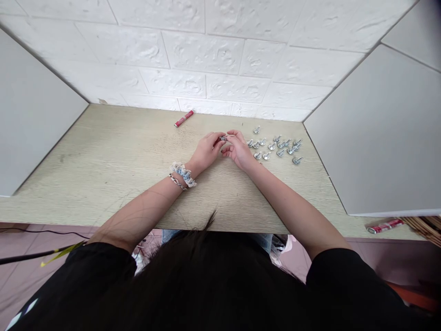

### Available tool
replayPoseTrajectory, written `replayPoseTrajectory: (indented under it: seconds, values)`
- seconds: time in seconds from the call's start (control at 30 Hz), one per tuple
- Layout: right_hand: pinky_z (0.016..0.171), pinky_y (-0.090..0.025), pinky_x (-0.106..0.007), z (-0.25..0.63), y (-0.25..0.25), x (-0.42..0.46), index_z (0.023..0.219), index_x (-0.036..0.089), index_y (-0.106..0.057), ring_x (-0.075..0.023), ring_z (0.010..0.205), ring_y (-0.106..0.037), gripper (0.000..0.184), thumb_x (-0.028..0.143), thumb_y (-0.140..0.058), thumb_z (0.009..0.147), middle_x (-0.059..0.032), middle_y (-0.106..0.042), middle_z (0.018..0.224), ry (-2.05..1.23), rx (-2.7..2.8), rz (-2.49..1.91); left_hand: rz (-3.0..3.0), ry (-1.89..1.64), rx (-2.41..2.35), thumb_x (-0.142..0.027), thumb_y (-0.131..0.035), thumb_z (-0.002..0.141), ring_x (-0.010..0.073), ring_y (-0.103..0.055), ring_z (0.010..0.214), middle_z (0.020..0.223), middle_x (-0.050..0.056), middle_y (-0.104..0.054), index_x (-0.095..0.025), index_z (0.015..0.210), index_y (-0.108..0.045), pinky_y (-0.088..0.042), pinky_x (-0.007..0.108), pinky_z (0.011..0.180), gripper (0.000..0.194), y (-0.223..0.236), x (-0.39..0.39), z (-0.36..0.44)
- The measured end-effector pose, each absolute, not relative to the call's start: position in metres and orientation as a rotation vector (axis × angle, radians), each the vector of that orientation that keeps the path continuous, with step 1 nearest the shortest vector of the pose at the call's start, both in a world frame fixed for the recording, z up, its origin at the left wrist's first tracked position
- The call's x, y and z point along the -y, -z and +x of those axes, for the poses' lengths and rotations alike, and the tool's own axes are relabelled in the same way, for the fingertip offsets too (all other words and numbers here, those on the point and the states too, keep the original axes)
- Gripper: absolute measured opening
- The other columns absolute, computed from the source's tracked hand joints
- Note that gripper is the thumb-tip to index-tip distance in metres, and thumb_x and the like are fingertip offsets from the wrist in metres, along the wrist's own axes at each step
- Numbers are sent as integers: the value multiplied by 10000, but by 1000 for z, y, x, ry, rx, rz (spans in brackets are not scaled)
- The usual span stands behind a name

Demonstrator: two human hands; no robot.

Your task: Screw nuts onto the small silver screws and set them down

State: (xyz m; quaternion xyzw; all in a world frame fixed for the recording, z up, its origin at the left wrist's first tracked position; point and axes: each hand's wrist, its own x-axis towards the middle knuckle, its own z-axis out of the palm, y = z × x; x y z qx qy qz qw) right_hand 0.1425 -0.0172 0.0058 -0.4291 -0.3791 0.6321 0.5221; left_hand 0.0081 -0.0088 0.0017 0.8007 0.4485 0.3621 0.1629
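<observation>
Near the middle of the desk, my left hand (206, 151) pinches a small shiny metal bolt (223, 138) between thumb and fingertips. My right hand (240, 152) meets it from the other side, its thumb and index finger touching the bolt's end while its other fingers curl loosely. Fingers cover most of the bolt, so its full shape is hidden. Just right of my right hand lie several silvery bolts with washers (271, 147), scattered on their sides or standing on their heads.
A red tube-shaped packet (183, 119) lies by the white brick-patterned wall. White panels (375, 133) bound the pale wooden desk (113, 156) left and right. Another red tube (385, 225) rests beside a wicker item (425, 229) at the front right.
</observation>
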Motion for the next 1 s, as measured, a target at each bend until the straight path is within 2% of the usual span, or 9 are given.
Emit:
replayPoseTrajectory:
  seconds: [0.07, 0.2, 0.3, 0.4, 0.53, 0.63, 0.77, 0.9, 1.0]
  values:
    - [504, -451, -195, 141, -7, 17, 898, 230, -452, -51, 490, -539, 92, 315, -489, 904, 82, -569, 722, -1537, 897, -1057, 2285, -1031, -1283, -161, -469, 903, 165, -597, 942, 1022, 71, -674, -168, 1116, -611, -473, 303, 858, 256, -3, 10, 8]
    - [499, -448, -209, 140, -7, 14, 793, 193, -505, -63, 477, -517, 305, 476, -504, 907, 35, -571, 653, -1565, 907, -1100, 2306, -1015, -1251, -168, -455, 908, 166, -595, 941, 1014, 69, -667, -166, 1121, -606, -471, 304, 860, 261, -4, 12, 8]
    - [490, -448, -217, 141, -6, 14, 719, 190, -499, -79, 476, -510, 373, 527, -545, 873, 32, -526, 571, -1579, 947, -1119, 2318, -1002, -1234, -171, -447, 911, 167, -593, 944, 1008, 64, -664, -172, 1132, -602, -470, 306, 865, 270, -5, 12, 8]
    - [488, -443, -210, 143, -5, 14, 704, 189, -487, -77, 479, -510, 334, 457, -535, 897, 36, -509, 563, -1601, 977, -1101, 2313, -1003, -1243, -170, -451, 911, 168, -590, 948, 1009, 65, -661, -172, 1124, -605, -467, 305, 871, 263, -4, 11, 8]
    - [520, -448, -196, 146, -3, 15, 817, 211, -463, -65, 518, -546, 116, 274, -544, 870, 56, -568, 675, -1594, 999, -1004, 2291, -1026, -1269, -172, -469, 906, 164, -592, 932, 994, 68, -660, -164, 1105, -613, -471, 295, 852, 245, -3, 10, 8]
    - [536, -458, -198, 147, -4, 16, 889, 242, -425, -54, 512, -547, 147, 217, -552, 819, 95, -558, 720, -1556, 954, -969, 2285, -1018, -1263, -165, -479, 900, 161, -594, 922, 993, 68, -662, -162, 1107, -616, -474, 290, 842, 248, -3, 10, 9]
    - [524, -462, -207, 144, -6, 16, 874, 229, -442, -56, 493, -543, 124, 321, -524, 867, 79, -567, 723, -1566, 906, -1017, 2288, -1023, -1266, -159, -466, 902, 163, -594, 929, 1011, 66, -662, -168, 1117, -611, -474, 299, 850, 260, -3, 11, 9]
    - [507, -459, -214, 141, -5, 14, 769, 194, -483, -66, 475, -526, 323, 493, -536, 881, 41, -553, 631, -1570, 915, -1087, 2326, -1003, -1228, -160, -461, 903, 170, -594, 944, 1010, 67, -665, -168, 1126, -609, -474, 313, 869, 268, -3, 11, 9]
    - [472, -440, -217, 140, -3, 12, 701, 196, -466, -80, 451, -506, 392, 543, -567, 851, 47, -490, 534, -1566, 965, -1127, 2333, -991, -1208, -154, -458, 903, 168, -596, 939, 998, 65, -667, -163, 1135, -608, -475, 313, 869, 276, -3, 10, 9]
